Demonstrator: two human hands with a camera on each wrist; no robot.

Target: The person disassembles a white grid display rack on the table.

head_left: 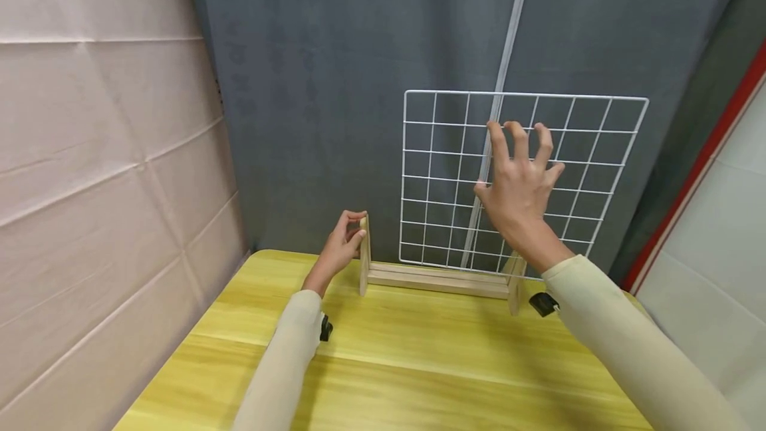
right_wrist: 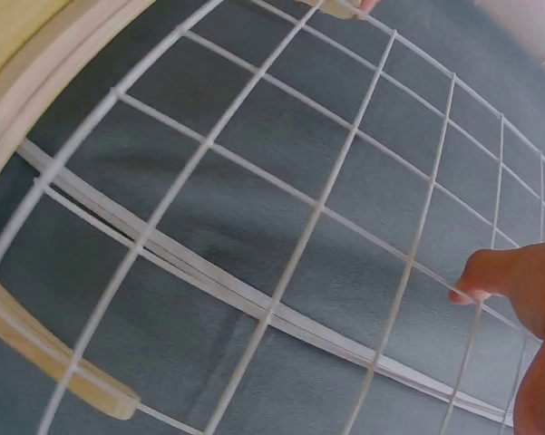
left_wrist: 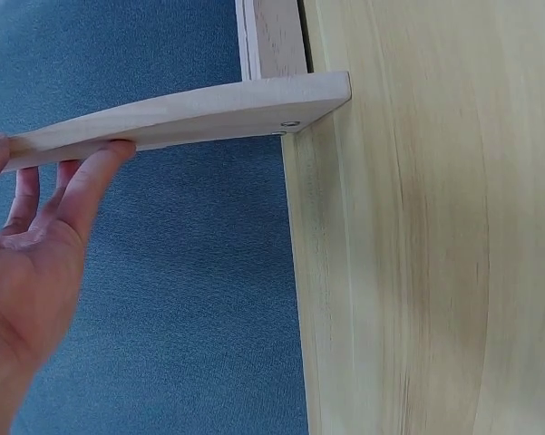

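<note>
The white wire grid (head_left: 523, 178) is seen standing upright in its wooden base (head_left: 437, 279) at the centre of the frame, at the far edge of the yellow table (head_left: 383, 364), its long axis running left to right. The left end post (head_left: 364, 255) is pinched between the fingers and thumb of the left hand (head_left: 344, 245); the right hand (head_left: 519, 185) is spread loosely in front of the mesh, fingers apart, with one fingertip (right_wrist: 472, 283) shown at a wire; nothing is gripped there. The grid lies straight ahead of both hands, which are kept well apart; the left is the one nearer the base.

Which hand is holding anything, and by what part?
Left hand holds the wooden stand by its left upright end piece, fingers on its top. Right hand is spread at the wire grid, no grip.
</note>
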